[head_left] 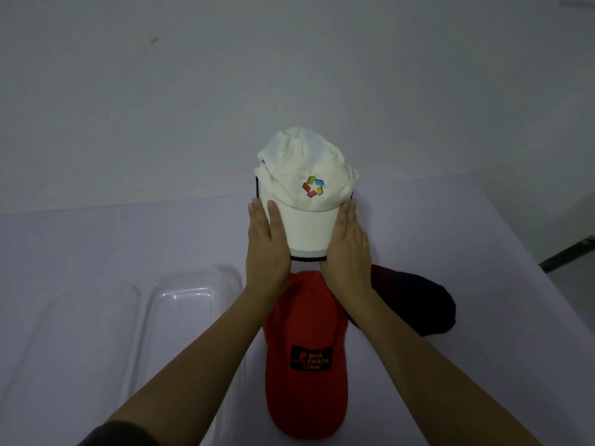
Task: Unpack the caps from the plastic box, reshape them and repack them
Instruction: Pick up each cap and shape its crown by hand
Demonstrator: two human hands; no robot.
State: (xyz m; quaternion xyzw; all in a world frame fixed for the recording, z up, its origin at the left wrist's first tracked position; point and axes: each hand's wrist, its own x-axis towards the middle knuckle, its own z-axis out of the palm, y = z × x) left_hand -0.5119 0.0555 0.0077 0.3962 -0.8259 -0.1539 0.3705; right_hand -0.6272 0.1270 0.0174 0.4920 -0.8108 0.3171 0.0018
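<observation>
A white cap (302, 175) with a multicoloured logo is held up above the table, its crown creased and its black-edged brim toward me. My left hand (267, 246) presses flat against the brim's left side and my right hand (347, 249) against its right side, so the brim is squeezed between my palms. Below my wrists a red cap (306, 355) with a black patch lies on the table, brim toward me. A dark navy cap (415, 300) lies to its right, partly behind my right forearm. The clear plastic box (183, 304) stands left of the red cap.
A clear lid (80, 333) lies flat to the left of the plastic box. The table has a pale lilac cover (483, 252), with its right edge at the far right. A plain grey wall stands behind the table.
</observation>
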